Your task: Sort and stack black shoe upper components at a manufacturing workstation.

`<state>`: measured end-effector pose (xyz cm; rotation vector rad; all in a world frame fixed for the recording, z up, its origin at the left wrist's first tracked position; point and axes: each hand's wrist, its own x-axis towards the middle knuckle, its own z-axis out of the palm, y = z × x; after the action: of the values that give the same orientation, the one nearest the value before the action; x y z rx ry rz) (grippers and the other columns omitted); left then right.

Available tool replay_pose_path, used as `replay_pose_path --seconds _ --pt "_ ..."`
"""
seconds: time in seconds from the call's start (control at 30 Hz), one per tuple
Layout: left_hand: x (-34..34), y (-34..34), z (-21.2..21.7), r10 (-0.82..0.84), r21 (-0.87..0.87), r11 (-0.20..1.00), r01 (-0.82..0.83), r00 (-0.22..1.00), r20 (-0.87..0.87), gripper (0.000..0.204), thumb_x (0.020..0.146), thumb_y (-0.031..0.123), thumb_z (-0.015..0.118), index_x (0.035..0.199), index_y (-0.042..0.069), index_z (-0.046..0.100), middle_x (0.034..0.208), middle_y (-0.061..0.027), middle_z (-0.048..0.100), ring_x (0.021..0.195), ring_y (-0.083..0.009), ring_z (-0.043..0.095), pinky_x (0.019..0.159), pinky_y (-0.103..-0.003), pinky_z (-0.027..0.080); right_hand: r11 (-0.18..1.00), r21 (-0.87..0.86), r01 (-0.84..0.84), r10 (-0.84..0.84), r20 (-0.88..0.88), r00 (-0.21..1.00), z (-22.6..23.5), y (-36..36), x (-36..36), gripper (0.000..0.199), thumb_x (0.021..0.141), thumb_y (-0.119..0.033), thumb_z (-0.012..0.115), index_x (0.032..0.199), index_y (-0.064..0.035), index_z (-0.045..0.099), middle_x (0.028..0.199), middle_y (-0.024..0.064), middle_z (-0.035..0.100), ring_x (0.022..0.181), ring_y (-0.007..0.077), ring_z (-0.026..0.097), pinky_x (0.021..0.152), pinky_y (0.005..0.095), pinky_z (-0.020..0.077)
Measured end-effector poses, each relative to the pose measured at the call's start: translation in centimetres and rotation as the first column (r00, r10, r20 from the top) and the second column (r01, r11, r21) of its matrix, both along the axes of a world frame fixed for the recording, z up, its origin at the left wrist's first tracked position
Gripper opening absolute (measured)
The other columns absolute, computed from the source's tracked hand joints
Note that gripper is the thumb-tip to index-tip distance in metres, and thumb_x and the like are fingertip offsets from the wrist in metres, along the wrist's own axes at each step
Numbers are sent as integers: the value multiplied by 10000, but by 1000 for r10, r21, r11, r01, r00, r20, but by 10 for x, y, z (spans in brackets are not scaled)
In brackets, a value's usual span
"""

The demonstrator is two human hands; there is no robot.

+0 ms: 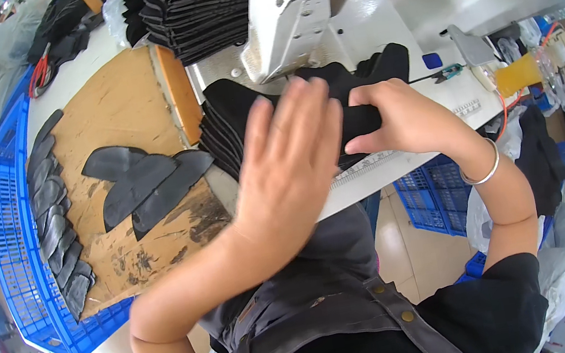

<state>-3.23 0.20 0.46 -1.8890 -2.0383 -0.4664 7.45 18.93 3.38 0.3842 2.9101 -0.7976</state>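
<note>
A stack of curved black fabric pieces (227,105) lies at the front of a silver sewing machine (298,15). My right hand (410,116) grips the right part of the stack, its thumb on the near edge and its fingers bent over the top. My left hand (288,164) is held over the left part of the stack with the fingers stretched out; it looks slightly blurred. Whether its palm touches the fabric, I cannot tell. Left of the stack, several black leaf-shaped pieces (144,187) rest on a brown board (109,85).
Behind the stack rises a taller pile of folded black pieces (197,12). Overlapping dark pieces (51,206) line the board's left edge, beside a blue crate (15,241). Small green-handled snips (449,72) lie at the right. A ruler strip (369,164) runs along the table's front edge.
</note>
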Motion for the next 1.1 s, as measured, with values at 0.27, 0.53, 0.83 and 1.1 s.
replay_pose_path --seconds 0.27,0.53,0.83,1.1 --pt "33 6 -42 67 -104 993 -51 986 155 905 690 402 721 1413 -3 357 1481 -151 344 1372 -290 331 1110 -422 280 912 -318 258 -203 196 959 7 29 18 288 818 -217 735 763 -3 550 606 42 553 529 83 517 485 249 425" --pt "36 4 -38 63 -133 990 -48 992 109 757 756 431 668 1432 214 408 1498 -181 309 1366 -337 326 1099 -453 283 938 -258 231 -204 125 971 2 36 34 282 845 -217 719 749 -14 549 602 12 562 494 74 497 458 233 413" --pt "36 5 -35 58 -143 989 -43 993 103 729 782 428 646 1437 214 407 1499 -190 305 1365 -346 327 1096 -462 284 959 -198 203 -205 12 979 -5 34 38 287 817 -208 737 713 -21 545 573 33 552 524 99 487 499 269 402" --pt "33 7 -38 43 -111 993 -27 989 141 746 741 400 693 1405 178 434 1481 -182 330 1351 -328 347 1076 -456 312 881 446 156 -37 -263 964 -7 -1 46 356 740 -241 736 995 -48 579 1124 105 601 1001 273 581 808 376 482"
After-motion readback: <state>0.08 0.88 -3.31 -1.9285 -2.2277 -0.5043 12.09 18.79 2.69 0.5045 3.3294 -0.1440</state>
